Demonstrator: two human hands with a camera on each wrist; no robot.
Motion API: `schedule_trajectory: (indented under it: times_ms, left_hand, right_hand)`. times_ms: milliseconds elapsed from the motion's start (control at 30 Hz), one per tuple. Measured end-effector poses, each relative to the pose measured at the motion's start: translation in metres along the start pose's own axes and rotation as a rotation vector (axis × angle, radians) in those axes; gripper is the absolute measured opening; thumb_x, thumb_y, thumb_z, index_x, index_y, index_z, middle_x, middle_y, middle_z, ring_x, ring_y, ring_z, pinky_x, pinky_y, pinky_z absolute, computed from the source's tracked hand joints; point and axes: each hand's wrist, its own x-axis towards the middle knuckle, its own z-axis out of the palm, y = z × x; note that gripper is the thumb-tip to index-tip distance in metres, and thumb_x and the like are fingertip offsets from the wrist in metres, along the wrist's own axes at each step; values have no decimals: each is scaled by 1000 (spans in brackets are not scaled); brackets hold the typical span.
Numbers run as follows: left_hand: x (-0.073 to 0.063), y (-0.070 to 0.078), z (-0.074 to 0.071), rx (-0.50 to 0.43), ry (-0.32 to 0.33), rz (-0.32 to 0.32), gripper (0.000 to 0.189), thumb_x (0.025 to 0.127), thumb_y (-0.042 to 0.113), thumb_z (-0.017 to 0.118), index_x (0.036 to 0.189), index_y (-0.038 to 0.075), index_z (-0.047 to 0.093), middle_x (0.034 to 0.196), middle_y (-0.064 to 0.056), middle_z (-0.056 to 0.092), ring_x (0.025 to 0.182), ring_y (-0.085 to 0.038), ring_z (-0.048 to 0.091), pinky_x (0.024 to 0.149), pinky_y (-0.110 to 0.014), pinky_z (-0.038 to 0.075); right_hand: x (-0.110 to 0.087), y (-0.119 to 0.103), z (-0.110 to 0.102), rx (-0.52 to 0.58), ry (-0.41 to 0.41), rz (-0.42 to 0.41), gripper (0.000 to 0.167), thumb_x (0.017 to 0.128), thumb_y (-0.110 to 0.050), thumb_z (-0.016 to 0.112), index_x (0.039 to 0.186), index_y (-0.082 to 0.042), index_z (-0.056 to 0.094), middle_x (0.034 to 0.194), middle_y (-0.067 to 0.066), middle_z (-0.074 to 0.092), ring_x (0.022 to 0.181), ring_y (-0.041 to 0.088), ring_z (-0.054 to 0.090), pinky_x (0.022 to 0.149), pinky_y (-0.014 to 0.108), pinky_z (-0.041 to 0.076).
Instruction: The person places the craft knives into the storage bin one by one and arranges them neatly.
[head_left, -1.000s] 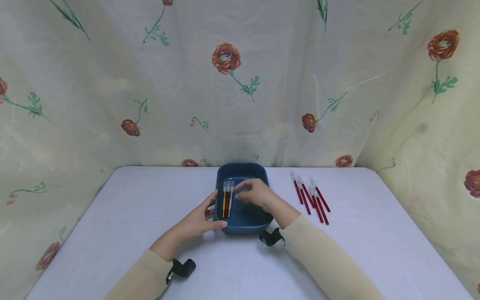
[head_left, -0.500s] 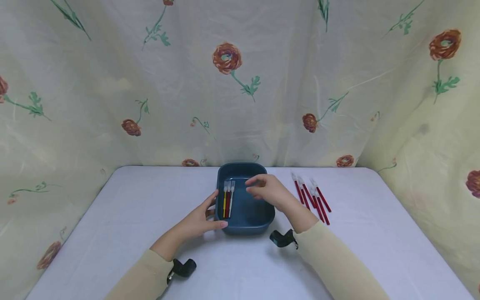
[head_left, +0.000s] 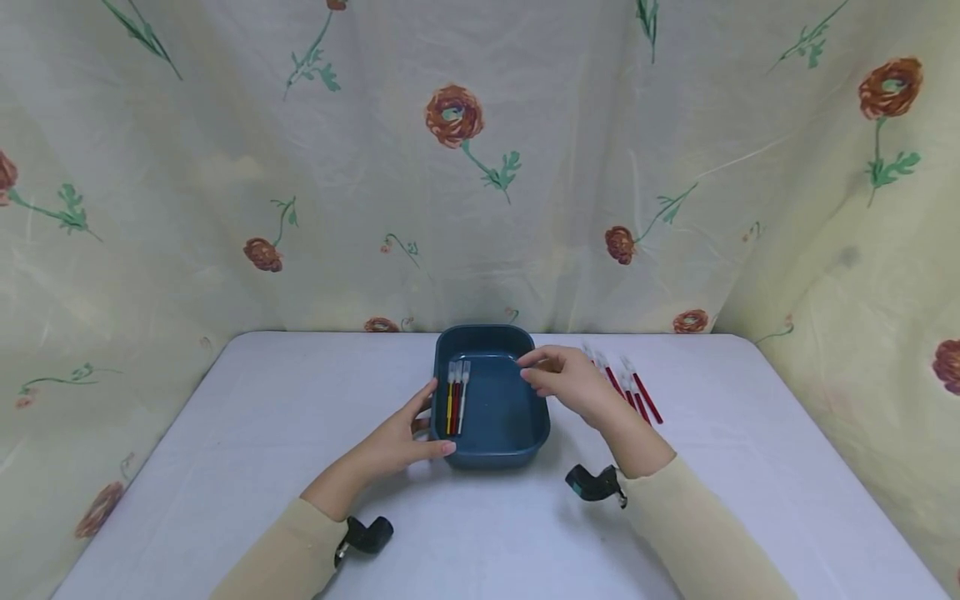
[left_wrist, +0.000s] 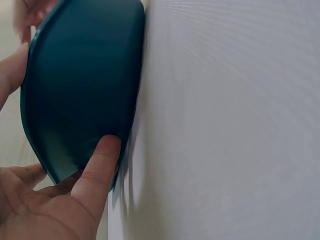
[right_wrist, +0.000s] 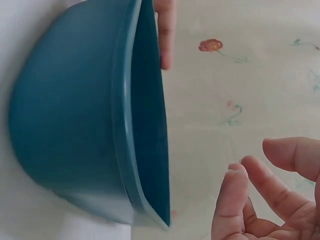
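My left hand rests spread against the left side of a deep blue plastic bin. Its thumb and index finger touch the rim, and another fingertip lies lower on the outer wall. Inside the bin, along its left side, lie a yellow, a red and a white slim stick with clear tips, like capped pens or brushes. Over the bin's right rim is my right hand. Its fingers bend loosely, and the right wrist view shows a gap between thumb and fingertips with nothing held.
Several red slim sticks with clear tips lie on the white table to the right of the bin, partly hidden behind my right hand. A flower-patterned curtain hangs behind the table.
My right hand has moved right from beside the sticks in the bin to its right rim, covering part of the red sticks. The left hand, bin and sticks stay put.
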Motion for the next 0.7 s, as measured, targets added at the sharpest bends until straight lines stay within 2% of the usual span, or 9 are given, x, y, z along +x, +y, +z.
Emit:
schedule_trajectory:
  times_ms: [200,400,567,700]
  left_hand:
    - [0,0,0,7,0,0,108,80,38,86,162,31,15,162,-15,29,142,-42,38,105,-63,39]
    - [0,1,0,5,-2,4,108,80,38,85,161,32,15,162,-14,29,142,-42,38,104,-63,40]
    - [0,1,0,8,-5,4,108,80,38,85,161,32,15,162,-14,29,142,-42,38,104,-63,40]
    - [1,0,0,9,-7,3,107,81,37,85,162,31,15,162,-14,28,141,-41,39,104,-63,40]
  right_hand:
    - [-10,5,-18,1,30,-9,30,100,-21,62,127,-7,65,123,18,65,110,33,63,94,41,55]
    - [-22,9,-36,-43,71,23,34,100,-29,62,130,-11,64,125,14,65,107,30,64,94,51,52]
    - [-29,20,-48,-77,80,6,37,101,-32,61,131,-10,63,127,16,64,104,29,64,90,43,55]
    - [-35,31,-58,-84,99,-26,37,101,-29,61,131,-7,62,122,17,65,103,32,61,88,38,55]
